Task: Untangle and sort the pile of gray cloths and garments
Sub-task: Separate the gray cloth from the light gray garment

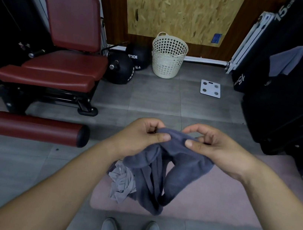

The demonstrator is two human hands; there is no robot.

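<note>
Pinching the upper hem of the dark gray towel [168,166], our 2 thumbs [165,137] pressed it against curled forefingers. Both the left hand [141,137] and the right hand [214,146] were thus clamped on the cloth, close together, with only a short span of hem between them. Below the grip the towel hung in twisted folds over the pink mat [232,200], its lowest end near the mat's front edge. A lighter gray garment [121,182] lay crumpled by the mat's left edge, against the towel's hanging folds. Whether the 2 pieces were caught in each other we could not tell.

We judged the step in hand to be the parting of 1 piece from the pile. The next move, as we read it, called for sliding the hands apart along the hem to find the corners. Then we would lift and shake until the twists dropped out and the towel came free of the garment.

Room lay open ahead, over bare floor tiles toward the white basket [166,66] at the far wall. The red bench [55,74] crowded the left and black equipment [286,94] the right, so a wide spread wanted care.
</note>
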